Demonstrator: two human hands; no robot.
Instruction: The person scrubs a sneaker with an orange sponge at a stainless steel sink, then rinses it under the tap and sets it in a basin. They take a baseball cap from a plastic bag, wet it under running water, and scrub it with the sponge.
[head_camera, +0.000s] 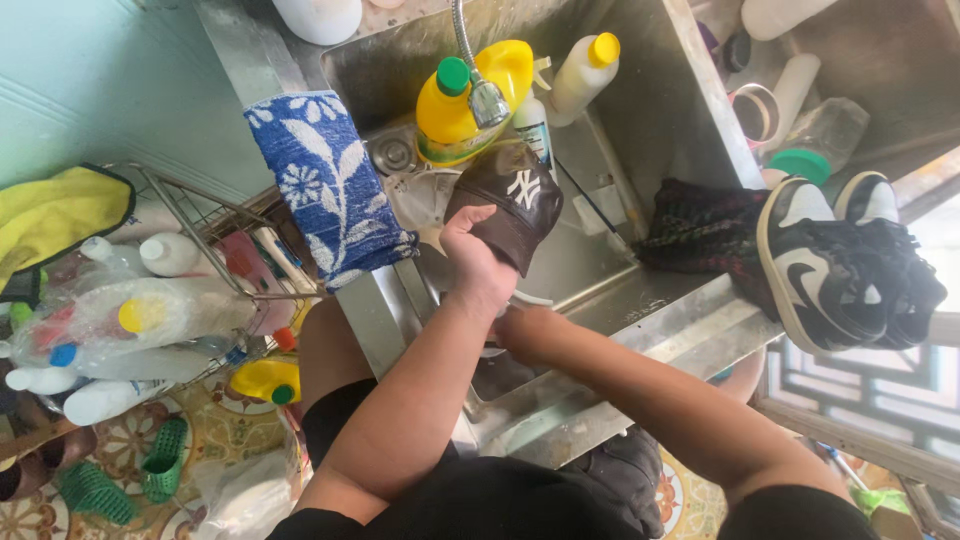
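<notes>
At a steel sink (690, 90), we see the left hand (478, 262) clenched on a dark brown cap (510, 205), holding it just below the tap (487, 102) at twelve o'clock. The right hand (522, 330) sits low behind the left wrist at the sink's front edge; we cannot tell whether it holds anything.

We judge the pair of black-and-white sneakers (845, 262), perched on the rim at three o'clock, could tip off if an elbow swings that way, and the blue floral towel (330, 185) draped at ten o'clock could slide into the basin.

Behind the tap stands a yellow bottle with a green cap (447, 115), beside a white bottle with a yellow cap (582, 68); contents unseen. A wire rack (215, 215) at nine o'clock holds more white bottles (165, 255), some bagged in clear plastic.
</notes>
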